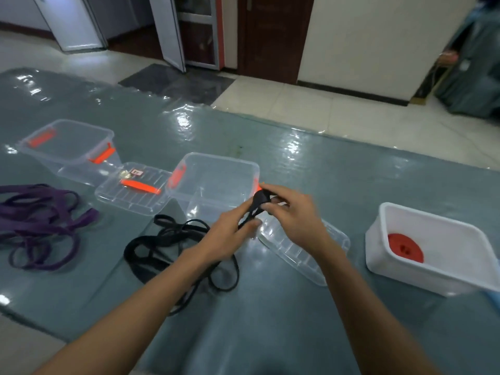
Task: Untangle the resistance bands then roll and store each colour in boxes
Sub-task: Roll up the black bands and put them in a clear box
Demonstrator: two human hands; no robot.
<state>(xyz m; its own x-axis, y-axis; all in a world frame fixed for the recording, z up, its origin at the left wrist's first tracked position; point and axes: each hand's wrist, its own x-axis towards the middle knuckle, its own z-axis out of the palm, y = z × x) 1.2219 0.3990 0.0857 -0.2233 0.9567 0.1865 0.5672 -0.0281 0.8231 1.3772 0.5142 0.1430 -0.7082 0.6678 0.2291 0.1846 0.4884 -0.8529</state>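
Note:
A black resistance band [176,247] lies in loose loops on the grey-green table, one end lifted up to my hands. My right hand [292,212] pinches a small black roll of that band [260,199] just in front of the middle clear box [216,169]. My left hand [230,234] holds the band's strands just below the roll. A purple band [40,226] sits tangled at the left. A red rolled band [405,248] lies inside the white box [400,215] at the right.
A second clear box with orange clips [67,131] stands at the far left. Two clear lids lie flat on the table: one [132,196] between the clear boxes, another [303,247] under my right forearm. The table's far edge meets a tiled floor.

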